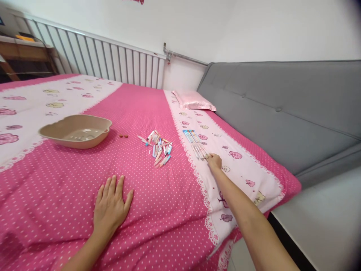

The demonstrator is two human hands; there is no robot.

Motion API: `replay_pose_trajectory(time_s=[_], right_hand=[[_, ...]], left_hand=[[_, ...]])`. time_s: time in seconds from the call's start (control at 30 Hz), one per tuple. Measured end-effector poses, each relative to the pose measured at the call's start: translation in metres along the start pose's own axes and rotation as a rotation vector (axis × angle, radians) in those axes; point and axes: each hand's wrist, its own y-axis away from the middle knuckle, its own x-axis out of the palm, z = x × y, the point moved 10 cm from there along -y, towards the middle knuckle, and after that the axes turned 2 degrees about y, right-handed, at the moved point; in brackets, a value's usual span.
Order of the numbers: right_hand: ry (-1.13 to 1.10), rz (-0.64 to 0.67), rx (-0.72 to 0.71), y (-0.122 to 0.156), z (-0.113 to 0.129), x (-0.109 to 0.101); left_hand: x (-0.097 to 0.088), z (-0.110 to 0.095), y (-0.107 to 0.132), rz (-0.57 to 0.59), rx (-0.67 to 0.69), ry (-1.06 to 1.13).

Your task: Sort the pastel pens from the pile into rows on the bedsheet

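My left hand [111,205] lies flat and open on the pink dotted bedsheet [158,210], fingers stretched out, holding nothing. My right arm reaches far out; my right hand [214,161] is closed at the near end of a neat row of pens [195,143] laid side by side on the pale strip of the sheet. Its fingers seem pinched on one pen's tip. A loose pile of several pens and caps [159,147] lies to the left of the row, between the two hands.
A beige scalloped basin [76,130] sits on the bed at left, with two small brown bits [123,136] beside it. A pink pillow [194,101] lies at the far end. A grey sofa back [282,109] borders the bed at right; a radiator [98,56] stands behind.
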Motion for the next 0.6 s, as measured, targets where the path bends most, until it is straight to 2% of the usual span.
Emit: replay_pose_trajectory(time_s=[0.6], right_hand=[[0.094, -0.116, -0.155, 0.012, 0.008, -0.002]], left_hand=[[-0.002, -0.001, 0.001, -0.001, 0.011, -0.022]])
